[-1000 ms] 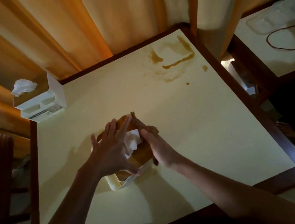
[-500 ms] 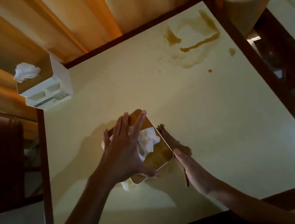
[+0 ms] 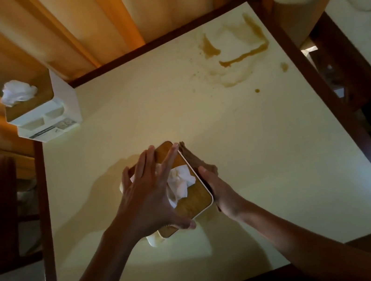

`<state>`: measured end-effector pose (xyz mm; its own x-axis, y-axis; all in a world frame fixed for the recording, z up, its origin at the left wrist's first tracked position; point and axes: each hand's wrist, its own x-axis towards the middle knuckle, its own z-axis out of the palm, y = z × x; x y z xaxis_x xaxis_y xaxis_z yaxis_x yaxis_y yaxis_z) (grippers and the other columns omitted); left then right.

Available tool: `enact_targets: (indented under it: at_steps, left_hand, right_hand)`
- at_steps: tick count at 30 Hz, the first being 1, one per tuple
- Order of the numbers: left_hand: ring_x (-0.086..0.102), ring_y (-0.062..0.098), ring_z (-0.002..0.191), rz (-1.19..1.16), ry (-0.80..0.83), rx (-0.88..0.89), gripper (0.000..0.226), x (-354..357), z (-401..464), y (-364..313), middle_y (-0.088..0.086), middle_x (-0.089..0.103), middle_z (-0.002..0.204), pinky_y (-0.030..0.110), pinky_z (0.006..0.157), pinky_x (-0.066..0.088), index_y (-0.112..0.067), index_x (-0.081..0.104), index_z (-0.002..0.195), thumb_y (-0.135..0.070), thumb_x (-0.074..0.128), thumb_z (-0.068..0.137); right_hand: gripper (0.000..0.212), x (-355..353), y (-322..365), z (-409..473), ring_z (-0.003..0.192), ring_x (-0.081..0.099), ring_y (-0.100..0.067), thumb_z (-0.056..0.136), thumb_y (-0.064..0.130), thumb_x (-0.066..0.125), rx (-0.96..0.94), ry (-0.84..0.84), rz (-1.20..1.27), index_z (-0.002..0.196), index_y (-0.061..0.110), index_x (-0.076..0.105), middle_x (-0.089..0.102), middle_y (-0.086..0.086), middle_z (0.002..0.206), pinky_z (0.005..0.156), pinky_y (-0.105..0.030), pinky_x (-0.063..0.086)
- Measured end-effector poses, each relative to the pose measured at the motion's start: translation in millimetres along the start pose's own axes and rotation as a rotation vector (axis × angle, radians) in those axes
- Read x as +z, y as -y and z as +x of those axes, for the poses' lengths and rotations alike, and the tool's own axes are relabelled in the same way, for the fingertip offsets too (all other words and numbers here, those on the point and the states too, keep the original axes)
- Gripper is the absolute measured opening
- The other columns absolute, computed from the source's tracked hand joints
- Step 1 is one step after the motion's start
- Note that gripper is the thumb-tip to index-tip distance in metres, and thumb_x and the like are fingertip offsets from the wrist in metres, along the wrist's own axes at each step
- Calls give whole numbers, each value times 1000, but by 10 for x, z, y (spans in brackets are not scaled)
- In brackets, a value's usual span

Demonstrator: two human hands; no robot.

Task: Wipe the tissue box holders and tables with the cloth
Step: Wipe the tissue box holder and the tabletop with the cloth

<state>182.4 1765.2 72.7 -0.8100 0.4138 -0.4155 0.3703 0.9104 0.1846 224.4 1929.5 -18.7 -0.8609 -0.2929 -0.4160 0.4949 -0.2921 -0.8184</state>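
you have two tissue box holders in view. the near tissue box holder [image 3: 191, 203] sits a little toward 7 o'clock of the table's middle: white walls, a wood-look lid with rounded corners, and a crumpled white tissue [image 3: 179, 183] poking out of the top. your left hand [image 3: 149, 195] lies spread over that lid, fingers long and splayed toward 12 o'clock, thumb hooked at the lid's near edge, so it grips the holder from above. your right hand [image 3: 217, 192] lies flat along the holder's 3 o'clock wall, fingers straight, pressing one brown cloth [image 3: 194, 157] against that wall; the cloth shows as a dark bunch beyond your fingertips, toward 1 o'clock.

the second tissue box holder [image 3: 50, 114] stands at the table's 10 o'clock corner, well apart from your hands, white with small open compartments on its front and its own tissue sticking up.

the cream table [image 3: 259, 177] has a dark wooden border. one brown spill [image 3: 239, 55] spreads near the 1 o'clock corner, with a few small drops beside it. a second table [image 3: 359, 42] shows at 2 o'clock. orange curtains [image 3: 86, 22] hang at 12 o'clock.
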Motion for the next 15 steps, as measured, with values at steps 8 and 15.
enact_targets:
  at_steps: [8, 15]
  left_hand:
    - [-21, 15, 148, -38, -22, 11, 152, 20, -6, 21, -1, -18, 163, 52, 118, -1, -55, -38, 134, -83, 76, 39]
    - [2, 24, 151, -231, -107, -56, 151, 6, -42, -101, 4, 1, 165, 60, 116, 4, -52, -34, 139, -95, 64, 31]
  right_hand:
    - [40, -427, -109, -524, 89, 68, -10, 88, 43, 46, 210, -92, 198, 113, 16, 63, 77, 4, 92, 79, -23, 50]
    - [52, -602, -64, -809, 90, 69, -33, 101, 48, 38, 275, -352, 623, 99, 11, 75, 75, -18, 98, 81, -41, 53]
